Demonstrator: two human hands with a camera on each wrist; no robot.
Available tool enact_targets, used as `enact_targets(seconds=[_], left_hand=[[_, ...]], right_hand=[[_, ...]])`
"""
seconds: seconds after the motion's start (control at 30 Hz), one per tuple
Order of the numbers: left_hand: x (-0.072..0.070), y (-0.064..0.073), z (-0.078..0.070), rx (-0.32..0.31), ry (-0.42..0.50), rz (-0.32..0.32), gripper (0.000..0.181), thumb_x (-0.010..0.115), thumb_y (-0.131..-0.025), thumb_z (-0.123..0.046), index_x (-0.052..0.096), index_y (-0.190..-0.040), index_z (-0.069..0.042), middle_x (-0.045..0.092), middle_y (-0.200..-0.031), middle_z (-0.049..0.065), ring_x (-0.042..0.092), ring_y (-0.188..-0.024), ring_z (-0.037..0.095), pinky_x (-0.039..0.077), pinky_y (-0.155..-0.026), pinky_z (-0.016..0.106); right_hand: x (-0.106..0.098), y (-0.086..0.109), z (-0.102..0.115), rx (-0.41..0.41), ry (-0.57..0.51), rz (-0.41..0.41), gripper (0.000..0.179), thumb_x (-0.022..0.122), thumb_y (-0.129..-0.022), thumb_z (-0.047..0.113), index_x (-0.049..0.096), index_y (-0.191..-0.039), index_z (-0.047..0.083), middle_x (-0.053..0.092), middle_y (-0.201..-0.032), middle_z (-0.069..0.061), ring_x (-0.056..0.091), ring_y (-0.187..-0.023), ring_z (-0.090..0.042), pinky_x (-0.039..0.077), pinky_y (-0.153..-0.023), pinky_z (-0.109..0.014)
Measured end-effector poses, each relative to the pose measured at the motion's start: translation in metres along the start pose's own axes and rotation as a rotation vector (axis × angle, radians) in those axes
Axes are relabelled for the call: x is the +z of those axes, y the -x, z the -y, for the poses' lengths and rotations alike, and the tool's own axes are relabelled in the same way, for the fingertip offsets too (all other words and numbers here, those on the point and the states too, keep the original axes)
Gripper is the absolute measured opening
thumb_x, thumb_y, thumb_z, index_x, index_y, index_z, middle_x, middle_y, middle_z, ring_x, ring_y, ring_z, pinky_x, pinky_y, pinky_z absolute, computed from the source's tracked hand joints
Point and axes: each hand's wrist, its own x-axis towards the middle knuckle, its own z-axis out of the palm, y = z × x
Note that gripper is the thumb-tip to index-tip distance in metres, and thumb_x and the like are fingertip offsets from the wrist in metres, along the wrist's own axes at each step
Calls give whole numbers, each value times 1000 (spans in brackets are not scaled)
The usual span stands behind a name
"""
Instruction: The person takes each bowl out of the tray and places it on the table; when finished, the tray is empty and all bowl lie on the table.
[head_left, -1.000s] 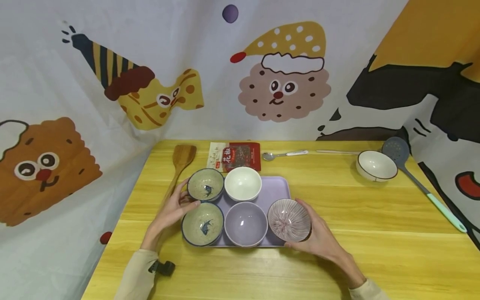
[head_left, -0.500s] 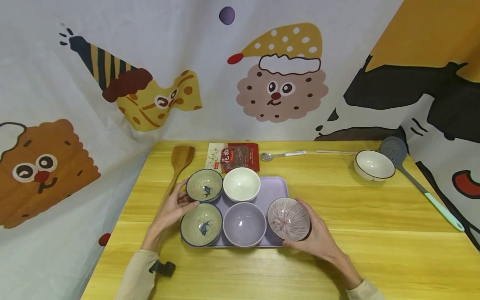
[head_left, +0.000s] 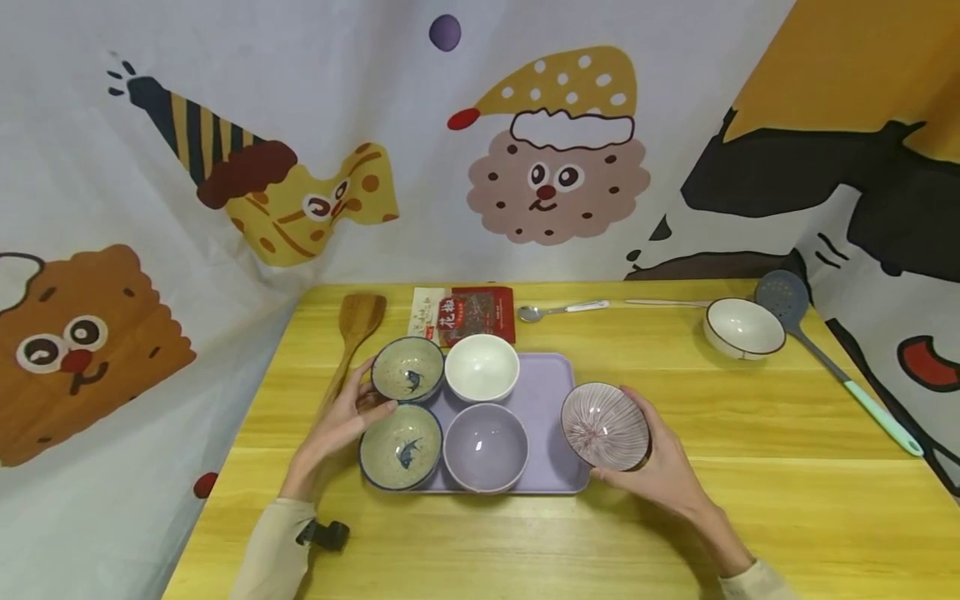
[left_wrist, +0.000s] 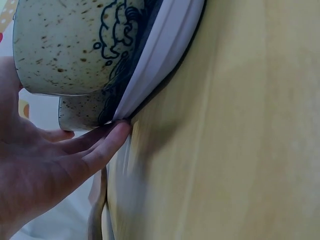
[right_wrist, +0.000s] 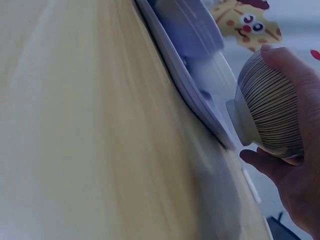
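In my right hand [head_left: 667, 467] I hold a bowl with fine purple stripes [head_left: 605, 427], its mouth tilted. In the right wrist view this bowl [right_wrist: 270, 107] is up off the purple tray [head_left: 547, 375], near its right edge. My left hand [head_left: 341, 425] lies at the tray's left side. Its fairly straight fingertips touch the tray's edge [left_wrist: 150, 60], and its thumb is beside the speckled bowls. On the tray stand a far speckled fish bowl [head_left: 405, 367], a near speckled fish bowl [head_left: 397, 437], a white bowl [head_left: 482, 367] and a plain purple bowl [head_left: 486, 448].
Behind the tray are a red spice packet [head_left: 476, 317] and a spoon [head_left: 562, 310]. A wooden spatula [head_left: 360, 321] lies at the left. At the back right, a dark-rimmed white bowl [head_left: 742, 329] stands by a slotted skimmer [head_left: 783, 298] and a thin stick [head_left: 667, 302].
My right hand has lifted the striped bowl off the tray's near right corner and moved it to the right. The left hand has stayed at the tray's left side.
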Motion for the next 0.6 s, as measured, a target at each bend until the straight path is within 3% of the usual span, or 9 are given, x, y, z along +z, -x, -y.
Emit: enact_targets(seconds=[0.23,0.6], left_hand=[[0,0,4,-2,8,-8,93,68,-96,-21,4,-162,-5,45,-148,37,50,-133,50,44,-111,60],[1,-1,3,-1,-8,-1,93,67,-97,-23,3,-162,-5,46,-147,36,50,-132,49,45,-110,60]], right_hand=[[-27,4,-16,46,24,-65,121,100,-57,16,34,-158,16,55,-141,-22,48,-113,8,41,-90,-6],[-52,10,-44,115,64,-187,123,98,-58,12,30,-160,17,51,-143,-27,39,-113,14,33,-87,-1]])
